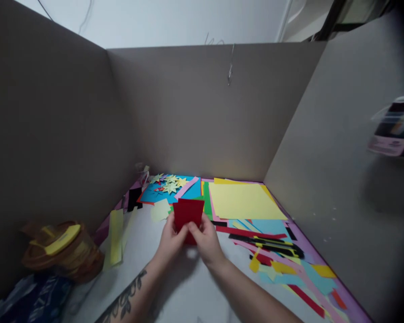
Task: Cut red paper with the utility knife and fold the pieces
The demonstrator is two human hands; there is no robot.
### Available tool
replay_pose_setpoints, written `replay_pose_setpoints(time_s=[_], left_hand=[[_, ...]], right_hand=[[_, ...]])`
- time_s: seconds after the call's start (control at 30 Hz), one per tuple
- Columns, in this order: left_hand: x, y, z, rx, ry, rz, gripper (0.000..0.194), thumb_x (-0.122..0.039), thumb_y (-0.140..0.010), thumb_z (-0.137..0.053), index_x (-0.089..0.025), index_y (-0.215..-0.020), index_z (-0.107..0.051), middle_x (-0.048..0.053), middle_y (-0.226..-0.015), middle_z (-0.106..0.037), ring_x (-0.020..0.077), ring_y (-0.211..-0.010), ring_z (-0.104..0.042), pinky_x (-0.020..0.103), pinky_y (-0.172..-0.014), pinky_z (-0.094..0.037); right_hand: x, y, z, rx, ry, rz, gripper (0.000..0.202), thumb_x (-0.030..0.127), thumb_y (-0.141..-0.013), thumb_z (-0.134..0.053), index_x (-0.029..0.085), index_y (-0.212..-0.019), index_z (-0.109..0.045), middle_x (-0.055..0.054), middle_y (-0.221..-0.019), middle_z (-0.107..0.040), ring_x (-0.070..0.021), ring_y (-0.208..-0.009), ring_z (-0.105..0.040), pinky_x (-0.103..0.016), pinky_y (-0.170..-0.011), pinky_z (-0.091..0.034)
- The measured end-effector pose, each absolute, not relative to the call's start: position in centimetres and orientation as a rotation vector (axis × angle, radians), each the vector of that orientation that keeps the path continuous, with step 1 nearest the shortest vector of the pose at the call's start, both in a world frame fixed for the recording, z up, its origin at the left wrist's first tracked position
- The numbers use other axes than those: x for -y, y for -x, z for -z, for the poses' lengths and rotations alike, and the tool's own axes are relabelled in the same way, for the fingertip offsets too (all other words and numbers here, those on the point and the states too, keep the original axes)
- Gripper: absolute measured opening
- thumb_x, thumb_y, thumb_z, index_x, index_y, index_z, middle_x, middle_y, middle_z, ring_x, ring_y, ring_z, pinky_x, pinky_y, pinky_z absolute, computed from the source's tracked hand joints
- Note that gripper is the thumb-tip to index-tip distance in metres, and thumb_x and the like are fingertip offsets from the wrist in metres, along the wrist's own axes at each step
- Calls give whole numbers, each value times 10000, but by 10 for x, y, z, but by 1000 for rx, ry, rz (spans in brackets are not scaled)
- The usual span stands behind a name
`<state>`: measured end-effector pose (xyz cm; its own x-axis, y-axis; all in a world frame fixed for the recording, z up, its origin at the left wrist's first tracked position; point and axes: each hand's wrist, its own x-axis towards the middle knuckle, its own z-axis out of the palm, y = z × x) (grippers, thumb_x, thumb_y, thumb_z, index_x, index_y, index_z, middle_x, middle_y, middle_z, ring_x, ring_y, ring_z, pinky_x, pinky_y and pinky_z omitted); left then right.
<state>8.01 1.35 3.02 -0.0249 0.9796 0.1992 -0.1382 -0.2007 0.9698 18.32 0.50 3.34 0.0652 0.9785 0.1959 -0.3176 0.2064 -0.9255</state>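
Note:
A folded piece of red paper [189,212] is held upright over the middle of the white work surface. My left hand [172,234] grips its left edge, thumb pressed on the front. On the other edge, my right hand [205,235] pinches it the same way, and the two thumbs meet near the lower middle. The fingers behind the paper are hidden. Just beyond it lie a pale yellow paper scrap [160,210] and a green strip [207,202].
Paper stars [170,185] lie on blue paper [150,194] at the back left. Yellow sheets [245,200] sit back right, with a black-and-yellow utility knife [272,246] and coloured scraps [284,269] nearer. A brown container [82,258] stands left. Grey panels [188,112] enclose three sides.

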Motion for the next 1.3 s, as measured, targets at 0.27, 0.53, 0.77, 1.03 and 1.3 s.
replay_pose_setpoints(time_s=[0.27, 0.53, 0.77, 1.03, 1.3], left_hand=[[-17, -68, -23, -1006, -1351, -1284, 318, -273, -718, -686, -151, -1006, -629, 74, -979, -673, 198, -863, -602, 271, -769, -464], [-21, -57, -10, -902, -1295, -899, 350, -361, -642, -736, -79, -846, -696, 87, -787, -674, 207, -725, -591, 281, -648, -467], [-18, -60, -13, -872, -1343, -953, 348, -346, -732, -682, -119, -997, -687, 104, -919, -698, 248, -881, -612, 307, -774, -490], [-24, -54, -20, -851, -663, -1270, 332, -331, -704, -726, -123, -958, -677, 103, -944, -706, 241, -842, -657, 333, -783, -512], [-27, -34, -24, -425, -412, -1066, 451, -289, -828, -571, -232, -1271, -500, 96, -1177, -632, 268, -1074, -597, 444, -954, -440]], right_hand=[[-7, -182, -21, 1122, 876, -1094, 337, 379, -827, -575, 180, -1097, -610, -74, -1023, -674, -210, -901, -626, -331, -811, -500], [-1, -185, -21, 1278, 889, -1005, 266, 346, -861, -532, 203, -1035, -673, -83, -1087, -644, -229, -999, -585, -346, -870, -462], [-5, -188, -18, 1307, 876, -983, 230, 327, -841, -543, 201, -987, -668, -76, -1045, -636, -219, -964, -582, -347, -864, -460], [-10, -187, -1, 1255, 1163, -1077, 152, 308, -744, -610, 173, -806, -577, -2, -693, -586, -138, -625, -528, -229, -540, -407], [-8, -184, 6, 1140, 1136, -1518, 294, 401, -734, -599, 200, -615, -421, 83, -434, -425, -72, -369, -348, -189, -389, -264]])
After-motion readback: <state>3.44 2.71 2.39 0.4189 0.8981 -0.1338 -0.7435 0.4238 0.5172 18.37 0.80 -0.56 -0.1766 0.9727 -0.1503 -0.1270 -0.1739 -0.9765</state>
